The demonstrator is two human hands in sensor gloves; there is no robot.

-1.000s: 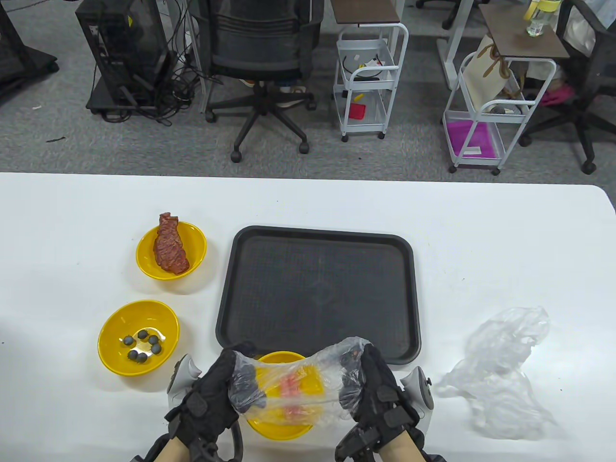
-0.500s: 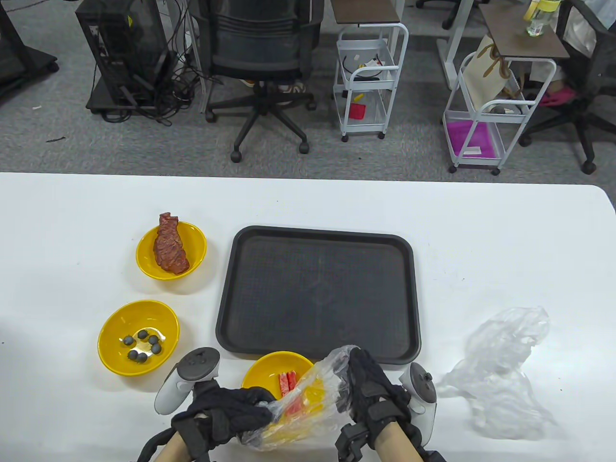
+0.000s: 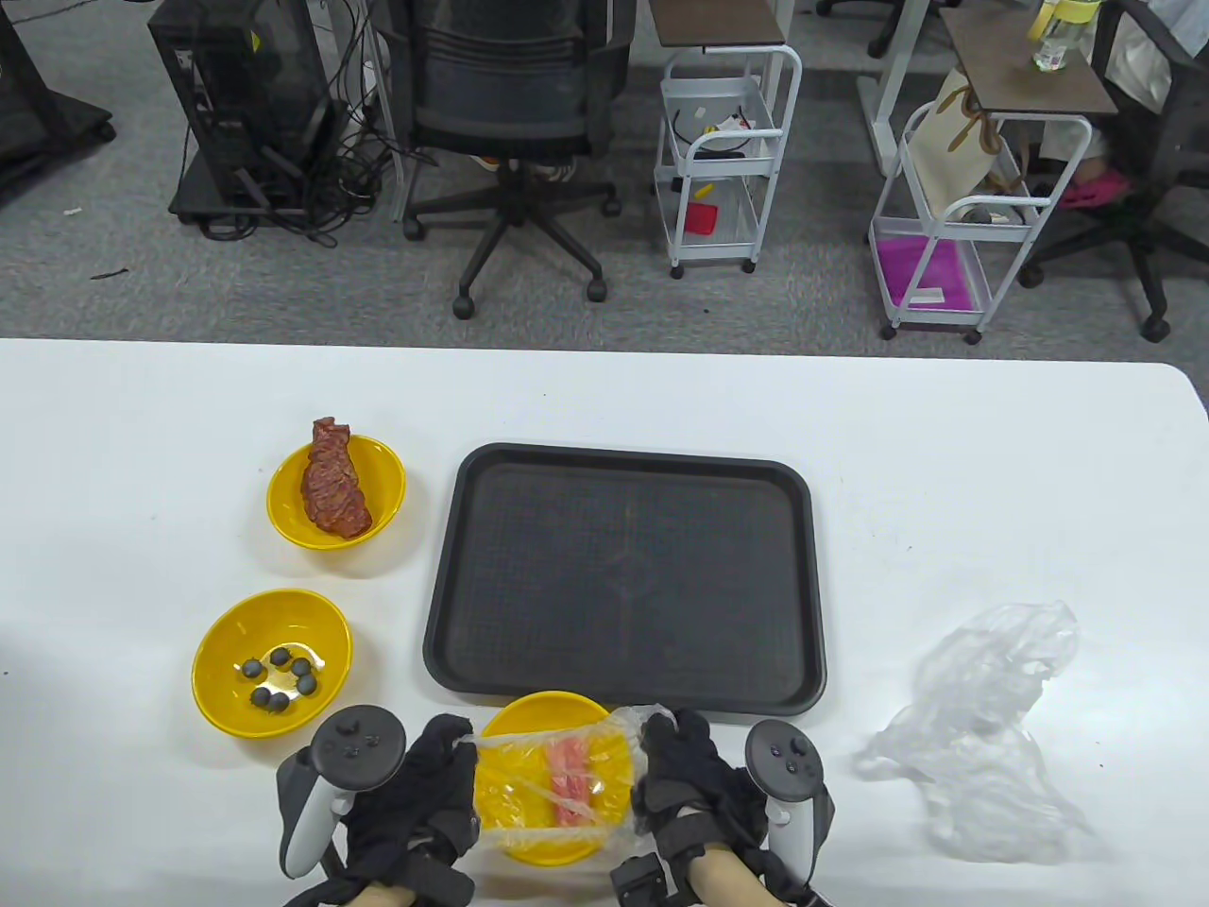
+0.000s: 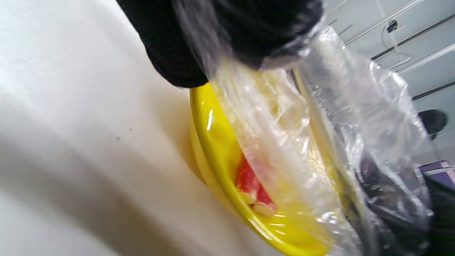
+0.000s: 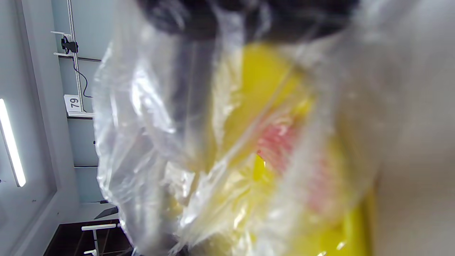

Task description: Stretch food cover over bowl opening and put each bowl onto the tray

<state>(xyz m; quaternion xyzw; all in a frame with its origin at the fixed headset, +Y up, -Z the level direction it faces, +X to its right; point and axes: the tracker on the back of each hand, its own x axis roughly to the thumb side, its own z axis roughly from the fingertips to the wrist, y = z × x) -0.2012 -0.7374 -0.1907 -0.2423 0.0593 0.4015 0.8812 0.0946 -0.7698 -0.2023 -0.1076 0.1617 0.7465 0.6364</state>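
At the tabletop's near edge, the left hand (image 3: 430, 794) and right hand (image 3: 685, 779) grip the food cover (image 3: 553, 779), stretched partly over 1 bowl (image 3: 553, 846); 2 bowls (image 3: 272, 663) remain uncovered and the tray (image 3: 623, 576) holds 0.

The food cover (image 3: 557, 779) is thin clear plastic film, wrinkled and shiny where it catches light. The bowl (image 3: 553, 841) beneath it is glossy yellow plastic with bright highlights on its rim. Beyond the bowl, the tray (image 3: 623, 576) is matt black with a fine grid texture. The worktop (image 3: 945, 491) is smooth, matt white. Black knitted cloth covers both the left hand (image 3: 425, 803) and the right hand (image 3: 685, 784). Right of the tray, the spare covers (image 3: 982, 737) are the same crinkled clear film.
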